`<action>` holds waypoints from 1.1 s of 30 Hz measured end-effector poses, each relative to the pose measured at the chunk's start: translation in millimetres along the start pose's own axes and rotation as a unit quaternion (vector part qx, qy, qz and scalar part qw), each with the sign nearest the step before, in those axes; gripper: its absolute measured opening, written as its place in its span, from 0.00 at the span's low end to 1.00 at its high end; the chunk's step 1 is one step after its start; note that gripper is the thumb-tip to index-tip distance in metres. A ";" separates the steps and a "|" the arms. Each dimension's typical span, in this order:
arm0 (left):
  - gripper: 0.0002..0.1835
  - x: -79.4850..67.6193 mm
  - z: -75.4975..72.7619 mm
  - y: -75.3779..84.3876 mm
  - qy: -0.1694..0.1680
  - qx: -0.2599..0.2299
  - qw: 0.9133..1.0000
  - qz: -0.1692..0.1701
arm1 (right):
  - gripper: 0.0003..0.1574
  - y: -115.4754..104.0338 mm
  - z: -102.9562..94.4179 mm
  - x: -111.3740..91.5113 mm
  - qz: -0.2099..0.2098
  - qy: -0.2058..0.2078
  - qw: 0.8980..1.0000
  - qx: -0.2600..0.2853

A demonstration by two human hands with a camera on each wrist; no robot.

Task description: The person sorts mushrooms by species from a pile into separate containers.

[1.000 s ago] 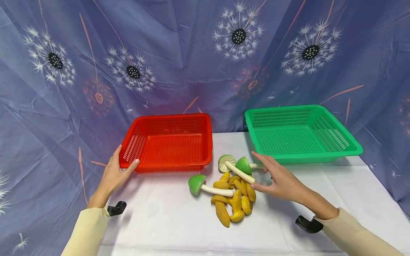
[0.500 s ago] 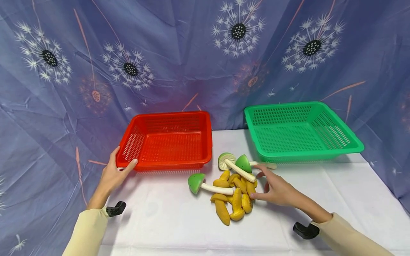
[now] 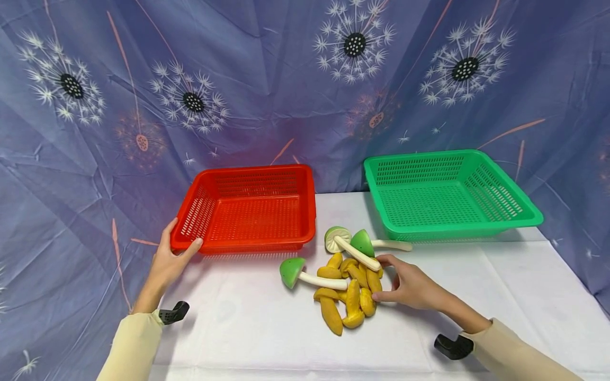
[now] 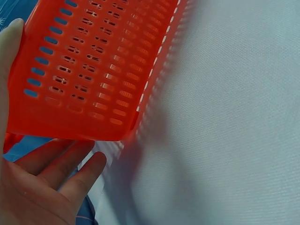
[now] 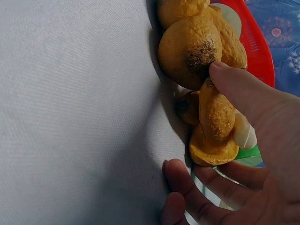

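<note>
My left hand (image 3: 168,270) rests at the near left corner of the red basket (image 3: 257,246), thumb along the front rim and fingers at the outer side. In the left wrist view its fingers (image 4: 77,183) extend loosely below the basket corner. My right hand (image 3: 416,286) is at the right side of a pile of toy mushrooms. Thumb and fingertips pinch a yellow mushroom (image 5: 218,117) at opposite ends; it still lies on the white cloth. Several other yellow mushrooms (image 3: 330,312) lie beside it. A white stem (image 3: 357,254) crosses close to my right fingertips.
A green basket (image 3: 433,230) stands at the back right. Three green-capped mushrooms lie around the pile: one at the left (image 3: 292,272), one at the back (image 3: 337,241), one near the green basket (image 3: 363,243). A blue dandelion-print cloth (image 3: 286,95) hangs behind the baskets.
My right hand has come down and toward me, from above the green-capped mushrooms to the yellow mushroom, its thumb and fingers drawing closer together. My left hand stays at the red basket's corner.
</note>
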State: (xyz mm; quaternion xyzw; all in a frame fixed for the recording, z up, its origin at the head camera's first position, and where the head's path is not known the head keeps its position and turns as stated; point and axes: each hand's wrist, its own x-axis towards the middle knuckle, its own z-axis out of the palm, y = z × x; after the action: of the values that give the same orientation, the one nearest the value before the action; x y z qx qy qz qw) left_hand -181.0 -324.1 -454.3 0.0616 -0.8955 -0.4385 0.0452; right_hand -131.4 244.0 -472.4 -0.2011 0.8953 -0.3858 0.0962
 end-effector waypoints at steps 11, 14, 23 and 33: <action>0.53 1.2 3.2 -2.2 0.014 -0.015 1.000 0.004 | 0.51 -4.2 -4.7 -2.3 0.007 0.005 1.000 0.003; 0.53 1.2 4.4 -4.2 0.016 -0.016 1.000 0.003 | 0.51 -3.4 -6.4 -3.6 0.008 -0.002 1.000 0.013; 0.54 0.0 5.5 -2.4 0.008 -0.018 1.000 -0.001 | 0.49 -1.8 -13.8 -9.5 0.014 -0.030 0.997 0.066; 0.53 -1.7 3.5 -3.0 0.014 -0.020 1.000 0.003 | 0.50 -9.7 -30.6 -23.4 0.009 -0.040 0.998 0.048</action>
State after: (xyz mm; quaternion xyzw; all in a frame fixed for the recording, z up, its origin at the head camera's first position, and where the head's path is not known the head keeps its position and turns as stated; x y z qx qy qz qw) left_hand -179.6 -322.9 -458.8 0.0644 -0.8862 -0.4549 0.0603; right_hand -117.5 268.1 -444.0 -0.2032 0.8729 -0.4193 0.1450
